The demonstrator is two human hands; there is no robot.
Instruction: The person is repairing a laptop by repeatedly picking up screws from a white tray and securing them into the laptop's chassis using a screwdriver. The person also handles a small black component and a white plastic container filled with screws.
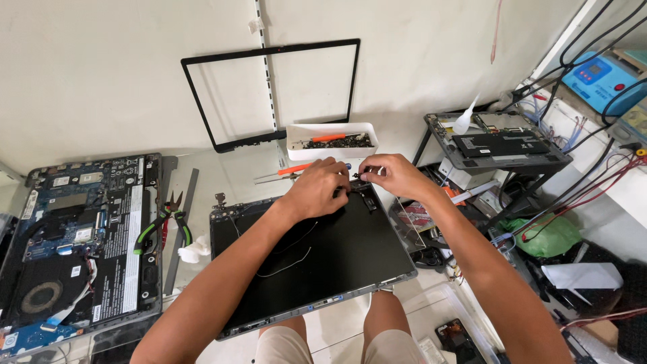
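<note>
A laptop screen assembly point(317, 259) lies flat in front of me, dark panel up, with thin wires across it. Both hands work at its far right corner. My left hand point(318, 189) pinches a small dark hinge part point(367, 197) there, fingers closed on it. My right hand point(394, 175) grips the same small part from the other side. The exact piece between the fingers is mostly hidden.
An open laptop base point(74, 243) with exposed board and fan lies at left. Green-handled pliers point(165, 222) lie beside it. A white tray point(330, 140) holds screws and an orange screwdriver. A black bezel frame point(269, 91) leans on the wall. Another opened device point(499, 141) rests on a stand at right.
</note>
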